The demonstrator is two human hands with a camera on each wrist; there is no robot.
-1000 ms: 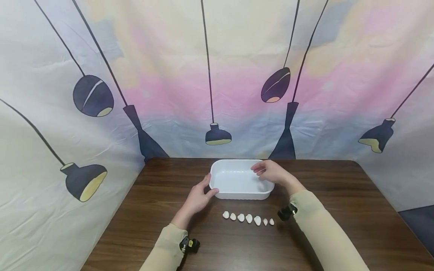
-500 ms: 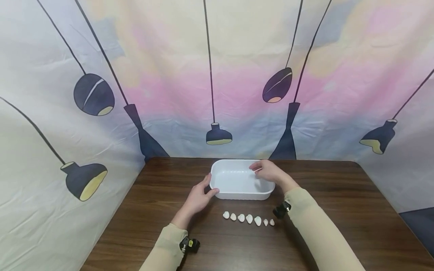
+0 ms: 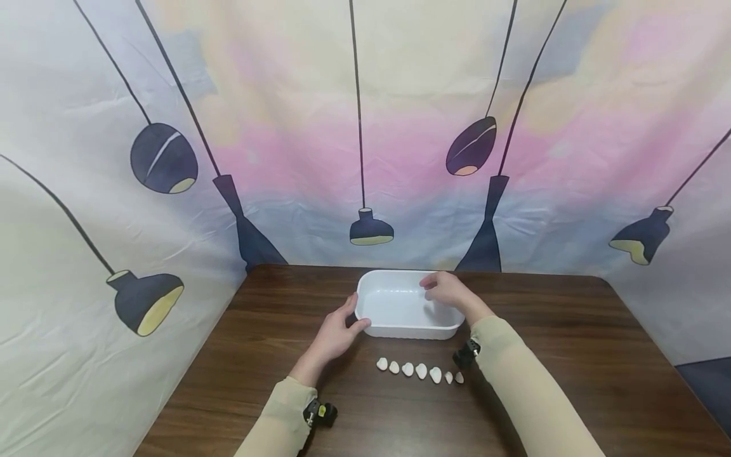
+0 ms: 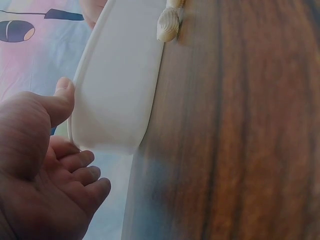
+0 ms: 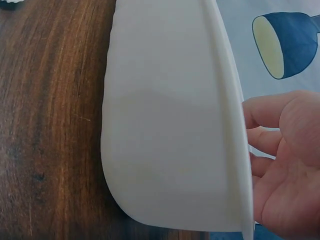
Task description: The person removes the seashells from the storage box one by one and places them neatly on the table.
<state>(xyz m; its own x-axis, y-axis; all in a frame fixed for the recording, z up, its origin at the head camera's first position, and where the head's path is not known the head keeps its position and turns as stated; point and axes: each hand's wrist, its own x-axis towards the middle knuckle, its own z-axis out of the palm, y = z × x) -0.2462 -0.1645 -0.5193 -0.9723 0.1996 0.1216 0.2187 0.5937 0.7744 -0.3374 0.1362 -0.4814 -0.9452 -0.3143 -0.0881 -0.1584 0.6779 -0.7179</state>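
Observation:
A white rectangular dish (image 3: 388,331) stands near the table's far edge. My left hand (image 3: 332,335) holds its left front corner, thumb on the rim and fingers round the side, as the left wrist view also shows. My right hand (image 3: 448,289) reaches over the right end into the dish, fingers loosely bent, with nothing visible between them. In the right wrist view the dish wall hides the fingertips. Several pale seashells (image 3: 421,370) lie in a row in front of the dish; one ridged seashell (image 4: 168,24) shows in the left wrist view.
The brown wooden table (image 3: 274,336) extends to both sides of the dish. A cloth backdrop (image 3: 400,158) printed with hanging lamps rises right behind the table. Both forearms frame the row of shells, the right one close to its end.
My right hand has shifted slightly left and lower inside the dish, its forearm moving left with it. The left hand keeps its hold, and the shells lie as before.

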